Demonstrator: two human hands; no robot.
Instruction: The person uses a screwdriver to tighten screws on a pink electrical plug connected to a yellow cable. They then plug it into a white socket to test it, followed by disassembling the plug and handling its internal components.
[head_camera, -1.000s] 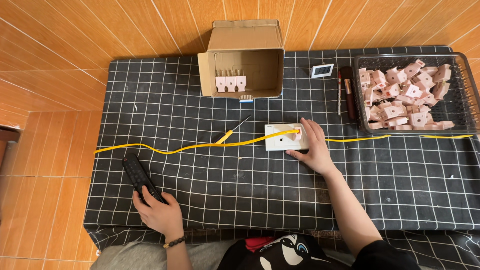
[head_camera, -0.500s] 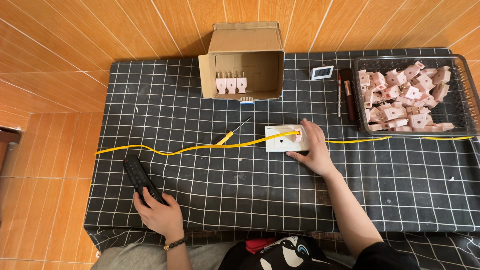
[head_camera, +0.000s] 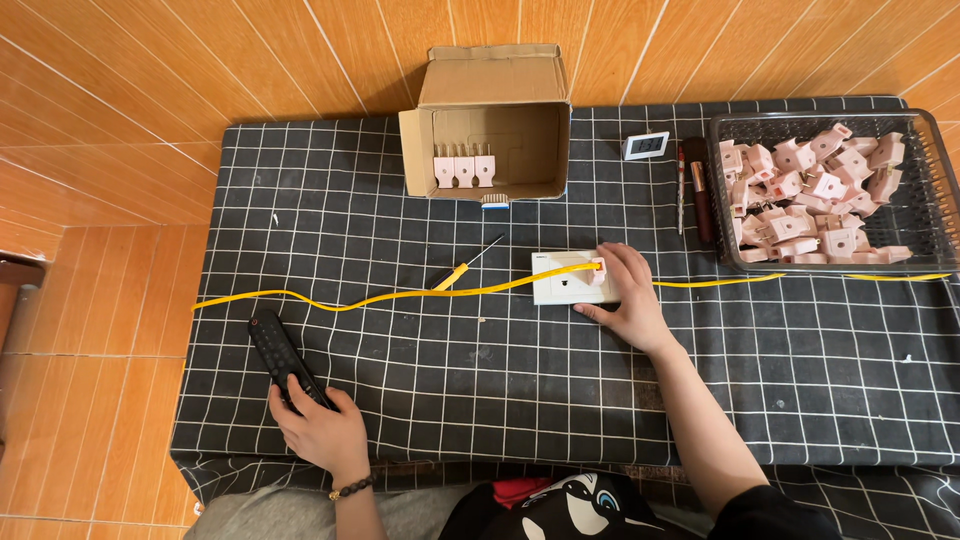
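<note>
Cloth: remote (head_camera: 278, 357) points up-left.

Bare forearms — dark bead bracelet (head_camera: 351, 489), left wrist

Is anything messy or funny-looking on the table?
A little. The cardboard box lies tipped on its side, three pink plugs standing inside it. A long yellow cable wiggles right across the checked cloth, over the white socket plate. Nothing looks spilled or broken.
</note>
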